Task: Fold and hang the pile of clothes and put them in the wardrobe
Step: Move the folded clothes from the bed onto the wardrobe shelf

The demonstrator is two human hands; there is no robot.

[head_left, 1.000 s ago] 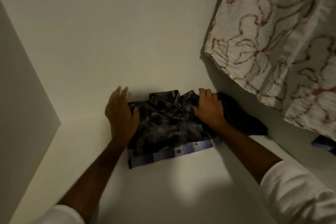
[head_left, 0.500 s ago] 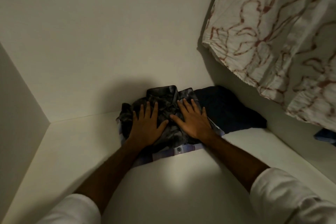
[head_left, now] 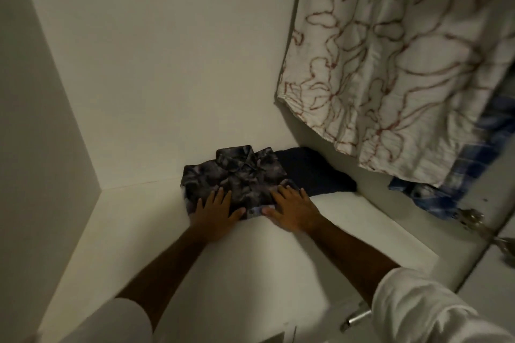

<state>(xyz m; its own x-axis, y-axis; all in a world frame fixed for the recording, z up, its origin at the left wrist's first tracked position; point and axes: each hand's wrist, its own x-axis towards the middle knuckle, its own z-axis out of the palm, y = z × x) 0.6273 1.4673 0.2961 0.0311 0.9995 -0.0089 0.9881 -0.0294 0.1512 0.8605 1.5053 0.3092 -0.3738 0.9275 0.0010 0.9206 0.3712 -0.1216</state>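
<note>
Folded shirt (head_left: 237,175) lies under both flat hands, left (head_left: 214,210), right (head_left: 292,210).

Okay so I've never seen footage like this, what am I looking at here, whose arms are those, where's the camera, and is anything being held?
There is no machine: these are a person's two bare arms, filmed by one wide-angle camera worn on the head, looking forward and down into a white wardrobe. On the shelf lies a folded dark patterned shirt; a light strip shows at its front edge, under it. The left hand and right hand lie flat on the shirt's front edge with straight fingers, so nothing is gripped. Right of the shirt lies a dark garment. At upper right hangs a white cloth with red line patterns, and a blue plaid one beside it.
</note>
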